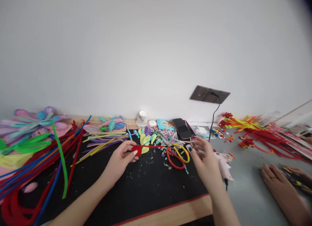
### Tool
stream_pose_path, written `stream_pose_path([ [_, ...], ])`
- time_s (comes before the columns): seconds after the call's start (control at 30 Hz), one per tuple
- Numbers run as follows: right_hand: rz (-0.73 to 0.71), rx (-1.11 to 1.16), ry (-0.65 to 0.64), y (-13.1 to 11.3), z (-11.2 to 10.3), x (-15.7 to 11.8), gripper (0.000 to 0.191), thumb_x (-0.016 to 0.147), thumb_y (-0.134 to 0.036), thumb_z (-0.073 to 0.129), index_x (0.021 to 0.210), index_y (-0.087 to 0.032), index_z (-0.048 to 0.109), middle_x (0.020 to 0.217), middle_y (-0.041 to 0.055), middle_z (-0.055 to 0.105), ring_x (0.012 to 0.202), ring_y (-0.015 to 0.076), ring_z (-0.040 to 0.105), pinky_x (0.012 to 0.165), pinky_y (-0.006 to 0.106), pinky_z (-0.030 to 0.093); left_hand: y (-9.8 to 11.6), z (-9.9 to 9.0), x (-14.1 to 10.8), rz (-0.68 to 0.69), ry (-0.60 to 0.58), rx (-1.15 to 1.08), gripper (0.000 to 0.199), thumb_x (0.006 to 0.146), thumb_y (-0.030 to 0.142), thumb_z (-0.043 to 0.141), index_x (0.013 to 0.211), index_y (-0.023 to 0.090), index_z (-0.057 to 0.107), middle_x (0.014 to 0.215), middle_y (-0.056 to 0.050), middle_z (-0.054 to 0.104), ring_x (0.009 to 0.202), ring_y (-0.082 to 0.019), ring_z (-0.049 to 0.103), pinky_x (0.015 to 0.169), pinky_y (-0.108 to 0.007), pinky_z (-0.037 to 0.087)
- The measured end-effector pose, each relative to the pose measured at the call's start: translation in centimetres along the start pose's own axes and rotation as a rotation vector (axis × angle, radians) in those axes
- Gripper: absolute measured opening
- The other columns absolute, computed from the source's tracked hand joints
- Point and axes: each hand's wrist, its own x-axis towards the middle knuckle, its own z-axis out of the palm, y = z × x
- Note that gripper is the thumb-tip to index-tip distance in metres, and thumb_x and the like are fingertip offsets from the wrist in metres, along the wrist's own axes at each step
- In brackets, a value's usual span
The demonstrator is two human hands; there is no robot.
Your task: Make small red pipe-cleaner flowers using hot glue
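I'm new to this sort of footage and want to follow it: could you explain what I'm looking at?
There is no machine here: these are a person's bare hands, seen in a single picture from a camera on that person's head, looking forward and down.

The left hand holds a small red coil between its fingers, and a thin red strand stretches from it to the right. The right hand is raised near the phone; whether it grips anything is hard to tell.

On the black mat lie scissors with red and yellow handles. Colourful fuzzy sticks are piled at the left, and a white cup stands by the wall. Another person's hand is at the far right.
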Motion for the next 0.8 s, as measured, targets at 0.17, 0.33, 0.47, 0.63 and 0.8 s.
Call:
stream_pose_path([
  [0.17,0.316,-0.493,0.069,7.0,-7.1,-0.1,0.06,0.072,-0.042,0.053,0.12,-0.007,0.048,0.105,0.0205,0.062,0.088,0.0309,0.063,0.076,0.043,0.05,-0.1,0.0,0.0,0.004,0.007,-0.027,0.029,0.073,0.034,0.066,0.096,0.02,0.054,0.078,0.0,0.063,0.067,-0.016,0.063,0.065,-0.028,0.052],
  [0.33,0.479,-0.79,-0.013,12.0,-8.5,-0.6,0.053,0.071,-0.041,0.055,0.108,-0.003,0.055,0.103,0.0292,0.062,0.105,0.0404,0.057,0.083,0.044,0.047,-0.2,0.0,-0.1,-0.001,0.013,-0.043,0.032,0.071,0.035,0.067,0.096,0.021,0.055,0.078,0.0,0.064,0.068,-0.017,0.064,0.066,-0.03,0.052],
  [0.47,0.601,-0.742,-0.084,13.8,-7.4,0.3,0.04,0.066,-0.037,0.059,0.095,-0.01,0.059,0.084,0.0218,0.067,0.083,0.0366,0.066,0.066,0.04,0.051,-0.2,0.0,-0.1,-0.003,0.015,-0.067,0.032,0.07,0.036,0.068,0.096,0.022,0.055,0.077,0.001,0.065,0.067,-0.016,0.063,0.066,-0.029,0.052],
  [0.63,0.64,-0.681,-0.07,13.4,-7.4,1.2,0.042,0.063,-0.033,0.059,0.097,-0.01,0.061,0.086,0.0233,0.067,0.078,0.0358,0.067,0.063,0.04,0.051,-0.3,-0.1,0.0,0.001,0.013,-0.08,0.031,0.072,0.033,0.066,0.097,0.02,0.053,0.079,0.0,0.063,0.067,-0.015,0.062,0.066,-0.029,0.052],
  [0.8,0.721,-0.584,0.28,10.0,-8.7,0.1,0.065,0.067,-0.042,0.058,0.119,-0.002,0.051,0.107,0.0286,0.061,0.094,0.0404,0.062,0.078,0.046,0.049,-0.4,-0.1,0.1,-0.02,0.005,-0.127,0.03,0.074,0.032,0.066,0.098,0.021,0.052,0.079,0.002,0.062,0.067,-0.013,0.061,0.067,-0.027,0.051],
])
